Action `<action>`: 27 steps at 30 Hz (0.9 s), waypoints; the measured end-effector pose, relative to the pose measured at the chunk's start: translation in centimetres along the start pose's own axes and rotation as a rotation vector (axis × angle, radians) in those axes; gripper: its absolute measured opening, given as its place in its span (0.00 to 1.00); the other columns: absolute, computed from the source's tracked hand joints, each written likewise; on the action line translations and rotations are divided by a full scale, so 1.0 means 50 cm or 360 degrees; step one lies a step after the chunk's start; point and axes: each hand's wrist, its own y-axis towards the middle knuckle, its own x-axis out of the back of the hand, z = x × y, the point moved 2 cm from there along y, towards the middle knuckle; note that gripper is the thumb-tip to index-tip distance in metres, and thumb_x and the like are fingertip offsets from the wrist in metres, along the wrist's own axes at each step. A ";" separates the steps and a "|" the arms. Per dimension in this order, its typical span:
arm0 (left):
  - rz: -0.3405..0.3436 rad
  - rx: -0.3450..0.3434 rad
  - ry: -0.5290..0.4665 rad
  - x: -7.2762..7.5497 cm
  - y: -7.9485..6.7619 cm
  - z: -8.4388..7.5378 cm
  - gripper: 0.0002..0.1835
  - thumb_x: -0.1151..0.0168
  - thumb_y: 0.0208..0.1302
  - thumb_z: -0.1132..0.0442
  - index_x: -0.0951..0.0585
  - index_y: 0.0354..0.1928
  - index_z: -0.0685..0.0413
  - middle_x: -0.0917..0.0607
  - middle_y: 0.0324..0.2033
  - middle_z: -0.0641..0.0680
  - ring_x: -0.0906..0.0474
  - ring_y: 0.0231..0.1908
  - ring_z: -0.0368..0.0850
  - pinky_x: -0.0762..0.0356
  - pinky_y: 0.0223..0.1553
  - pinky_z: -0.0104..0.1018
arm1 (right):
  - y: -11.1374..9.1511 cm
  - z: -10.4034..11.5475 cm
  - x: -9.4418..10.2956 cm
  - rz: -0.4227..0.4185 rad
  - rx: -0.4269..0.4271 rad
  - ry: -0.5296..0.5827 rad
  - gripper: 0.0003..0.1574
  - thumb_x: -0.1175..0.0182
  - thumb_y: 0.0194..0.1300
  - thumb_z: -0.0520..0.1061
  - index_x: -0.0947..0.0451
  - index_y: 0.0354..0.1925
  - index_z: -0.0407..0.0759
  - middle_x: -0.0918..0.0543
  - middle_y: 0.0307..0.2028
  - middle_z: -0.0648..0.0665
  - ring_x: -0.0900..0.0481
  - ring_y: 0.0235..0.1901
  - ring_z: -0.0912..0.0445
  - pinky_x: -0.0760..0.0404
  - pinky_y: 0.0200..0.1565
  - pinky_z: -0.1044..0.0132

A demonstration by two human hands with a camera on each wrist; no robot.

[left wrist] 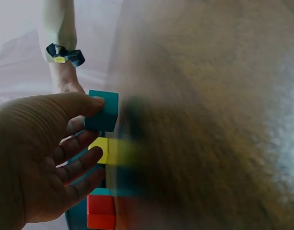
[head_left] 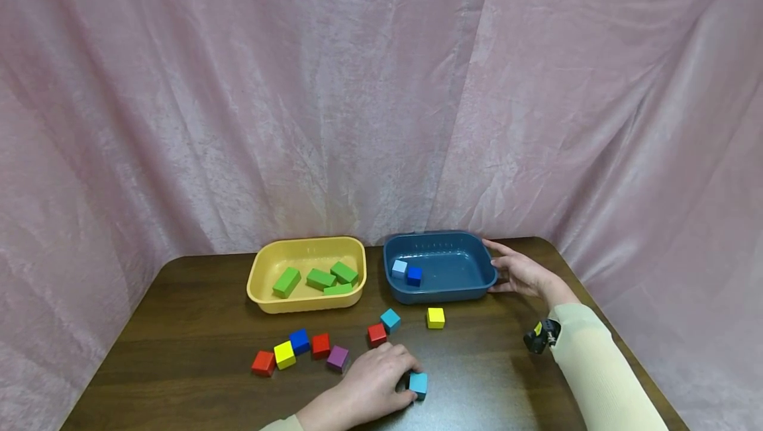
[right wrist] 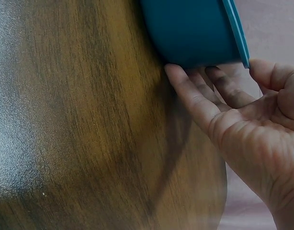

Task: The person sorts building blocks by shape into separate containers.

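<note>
My left hand point(head_left: 377, 381) pinches a light-blue cube point(head_left: 418, 384) near the front of the table. In the left wrist view the thumb lies on one face of that cube point(left wrist: 105, 115), while the other fingers fan out below it. My right hand point(head_left: 523, 273) is at the right end of the blue tray point(head_left: 451, 295), its fingers extended. In the right wrist view the fingertips touch the tray's side point(right wrist: 195, 33) near its base, and the thumb is at the rim. Inside that tray sit a pale-blue cube point(head_left: 399, 269) and a dark-blue cube point(head_left: 414, 277).
A yellow tray point(head_left: 306, 305) with several green blocks point(head_left: 287, 283) stands at the back left. Left of my left hand lie red, yellow, blue and purple cubes point(head_left: 337, 359). A red cube point(head_left: 377, 334), another light-blue cube point(head_left: 390, 320) and a yellow cube point(head_left: 436, 318) lie before the blue tray.
</note>
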 end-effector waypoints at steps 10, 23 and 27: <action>-0.0141 -0.0036 -0.0048 0.050 0.005 -0.017 0.14 0.33 0.53 0.47 0.21 0.42 0.34 0.25 0.37 0.35 0.33 0.36 0.29 0.30 0.37 0.26 | 0.000 0.001 -0.002 0.0013 -0.0004 0.0012 0.37 0.64 0.73 0.38 0.62 0.73 0.58 0.46 0.63 0.26 0.38 0.59 0.33 0.35 0.52 0.36; -0.0367 0.0012 -0.0033 0.120 0.024 -0.015 0.14 0.32 0.51 0.50 0.22 0.41 0.37 0.25 0.37 0.37 0.32 0.38 0.33 0.29 0.41 0.30 | -0.001 -0.003 0.001 -0.0013 -0.0004 -0.0006 0.37 0.63 0.73 0.39 0.61 0.73 0.59 0.45 0.64 0.28 0.34 0.57 0.36 0.32 0.50 0.37; -0.0414 0.0043 -0.0022 0.147 0.032 -0.008 0.15 0.32 0.51 0.49 0.22 0.41 0.36 0.25 0.37 0.37 0.34 0.36 0.34 0.30 0.36 0.28 | -0.001 -0.001 -0.001 0.0000 0.0017 -0.0022 0.36 0.63 0.73 0.39 0.60 0.73 0.58 0.45 0.64 0.27 0.34 0.57 0.36 0.32 0.50 0.37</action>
